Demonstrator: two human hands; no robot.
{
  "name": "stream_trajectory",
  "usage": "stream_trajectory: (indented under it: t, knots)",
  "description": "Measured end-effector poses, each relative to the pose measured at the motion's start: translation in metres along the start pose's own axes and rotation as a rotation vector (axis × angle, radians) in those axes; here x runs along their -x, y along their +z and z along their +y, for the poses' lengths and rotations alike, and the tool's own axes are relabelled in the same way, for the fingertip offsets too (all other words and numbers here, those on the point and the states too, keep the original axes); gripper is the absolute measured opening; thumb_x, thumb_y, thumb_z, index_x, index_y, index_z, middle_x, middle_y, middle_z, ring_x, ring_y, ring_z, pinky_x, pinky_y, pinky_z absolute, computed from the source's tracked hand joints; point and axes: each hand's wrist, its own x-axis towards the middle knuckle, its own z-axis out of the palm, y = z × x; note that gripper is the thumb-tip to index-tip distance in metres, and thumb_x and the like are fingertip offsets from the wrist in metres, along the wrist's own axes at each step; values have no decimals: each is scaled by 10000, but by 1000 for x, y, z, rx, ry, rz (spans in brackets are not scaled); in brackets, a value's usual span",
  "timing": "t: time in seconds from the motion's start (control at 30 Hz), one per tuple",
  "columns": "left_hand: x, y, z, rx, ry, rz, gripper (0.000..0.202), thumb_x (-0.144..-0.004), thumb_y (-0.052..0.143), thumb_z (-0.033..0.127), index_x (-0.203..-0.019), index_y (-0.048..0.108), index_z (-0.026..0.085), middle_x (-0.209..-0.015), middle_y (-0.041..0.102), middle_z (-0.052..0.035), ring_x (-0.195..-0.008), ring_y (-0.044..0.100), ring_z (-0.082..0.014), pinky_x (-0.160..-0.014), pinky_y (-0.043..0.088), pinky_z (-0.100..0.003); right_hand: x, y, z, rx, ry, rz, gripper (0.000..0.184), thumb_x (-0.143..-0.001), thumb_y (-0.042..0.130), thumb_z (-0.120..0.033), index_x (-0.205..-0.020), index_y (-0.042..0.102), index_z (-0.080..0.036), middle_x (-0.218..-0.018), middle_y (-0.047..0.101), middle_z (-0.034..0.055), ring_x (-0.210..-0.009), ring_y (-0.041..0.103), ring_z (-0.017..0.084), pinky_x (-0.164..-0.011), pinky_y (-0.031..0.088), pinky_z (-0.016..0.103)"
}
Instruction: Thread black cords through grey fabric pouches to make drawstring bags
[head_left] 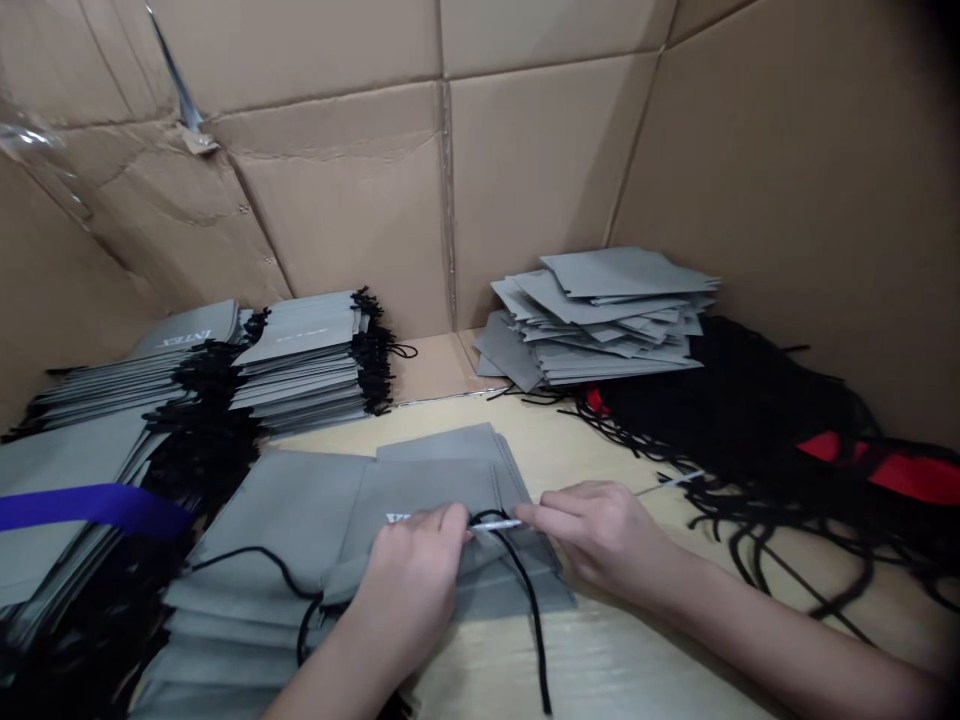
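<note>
Left hand (409,590) closed on the hem of a grey non-woven drawstring pouch (420,510), which lies on a pile of similar pouches (225,625) at the edge of a light wooden tabletop (615,650). A white threading stick (495,524) with a black cord (534,610) looped at it extends from the hem; the fingertips (529,517) of the right hand (600,530) meet its end, though whether they grip it cannot be determined. Left, a blue strap (90,508) crosses a stack of corded pouches (67,540). Beyond stand further corded stacks (307,360), a loose pile of cordless grey pouches (600,320), and a tangle of black cords (720,420) with red fabric (892,470), against cardboard walls (337,180).
</note>
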Motion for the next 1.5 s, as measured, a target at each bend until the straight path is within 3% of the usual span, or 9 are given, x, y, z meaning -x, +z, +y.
stream_trajectory:
  t: [0.13,0.43,0.77,1.07,1.3,1.5]
  knots:
    - [2,-2,3,-49,5,19,134,-863,382,137,-775,461,202,-678,598,-11,-623,589,-193,-507,362,-259,2,2,-5,-51,11,36,323,-764,372,-34,-921,612,-183,-574,560,-15,-491,458,117,-514,306,234]
    - [2,3,11,-84,27,-57,133,-870,391,139,-786,486,181,-698,619,-39,-629,609,-209,-536,449,-289,6,11,-10,-106,67,-51,311,-710,363,-16,-813,610,-174,-586,569,6,-504,469,124,-502,297,231]
    - [0,8,11,-41,-5,-141,126,-855,390,151,-811,507,169,-717,641,-62,-649,622,-214,-560,456,-285,4,18,-14,-165,130,-146,274,-632,391,-8,-731,582,-178,-604,596,10,-532,524,124,-502,317,211]
    - [0,5,18,-64,-2,-163,145,-851,376,145,-793,505,180,-714,647,-64,-640,622,-222,-534,424,-278,2,17,-20,-89,128,-193,221,-563,418,-30,-654,552,-181,-569,578,1,-487,489,124,-467,267,235]
    - [1,0,8,-67,-71,-72,188,-894,359,209,-773,502,206,-690,651,-15,-619,629,-188,-492,355,-234,2,11,-11,-83,124,-145,254,-649,427,-63,-798,593,-186,-645,621,6,-530,508,122,-491,276,235]
    - [3,0,0,164,-202,53,126,-862,475,299,-801,569,240,-721,688,34,-645,644,-154,-545,387,-213,6,12,-3,-80,132,-28,279,-727,410,-68,-857,620,-198,-638,628,-2,-538,518,113,-512,293,221]
